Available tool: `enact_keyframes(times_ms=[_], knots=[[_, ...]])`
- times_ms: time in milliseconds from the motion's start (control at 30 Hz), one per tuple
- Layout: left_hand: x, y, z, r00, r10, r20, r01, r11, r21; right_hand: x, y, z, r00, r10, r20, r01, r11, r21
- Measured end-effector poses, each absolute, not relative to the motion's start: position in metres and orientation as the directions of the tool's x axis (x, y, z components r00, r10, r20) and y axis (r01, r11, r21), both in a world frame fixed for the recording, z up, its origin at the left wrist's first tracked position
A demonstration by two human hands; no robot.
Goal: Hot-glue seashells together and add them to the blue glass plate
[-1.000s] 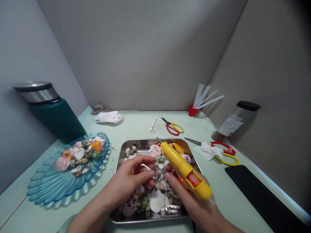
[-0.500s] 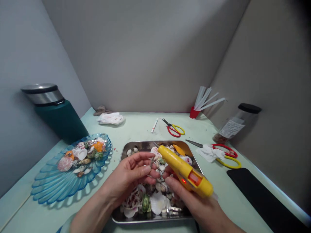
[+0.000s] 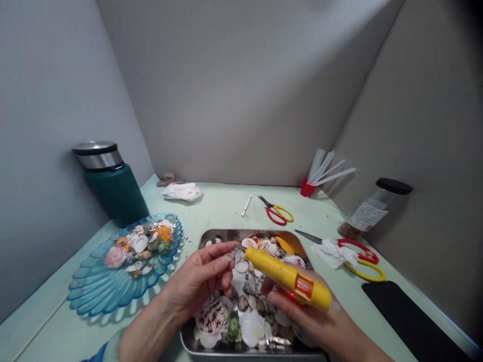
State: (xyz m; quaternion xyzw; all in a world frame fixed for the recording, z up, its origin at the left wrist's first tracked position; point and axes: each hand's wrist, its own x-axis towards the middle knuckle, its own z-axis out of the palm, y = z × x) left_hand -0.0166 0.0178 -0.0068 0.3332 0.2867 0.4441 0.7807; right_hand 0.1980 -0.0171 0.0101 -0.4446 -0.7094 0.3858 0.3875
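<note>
Shells (image 3: 252,327) crowd the steel tray (image 3: 226,356); above, the right hand (image 3: 307,317) grips a yellow glue gun (image 3: 277,269), nozzle beside a tiny piece (image 3: 231,256) (I can't name it) pinched in the left hand (image 3: 204,276); past the far rim, open bench (image 3: 222,213), then scissors (image 3: 273,207)

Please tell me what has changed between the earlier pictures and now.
The right hand has brought the nozzle of the yellow hot glue gun leftward and down beside the fingers of the left hand. Nothing was visibly let go. The blue scalloped dish and metal tray stayed put.
</note>
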Motion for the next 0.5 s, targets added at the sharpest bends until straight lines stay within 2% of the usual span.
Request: enact_keyframes(times_ms=[100,367,500], knots=[[-0.017,0.017,-0.008,0.450,0.883,-0.131,-0.530,0.382,0.757,0.196,-0.017,0.012,-0.344,0.907,0.242,0.405,0.376,-0.833],[-0.019,0.016,-0.009,0.459,0.878,-0.137,-0.536,0.396,0.745,0.194,-0.014,0.002,-0.370,0.888,0.274,0.491,0.437,-0.754],[-0.018,0.018,-0.011,0.454,0.881,-0.133,-0.556,0.398,0.730,0.197,-0.010,-0.015,-0.400,0.838,0.371,0.466,0.534,-0.705]])
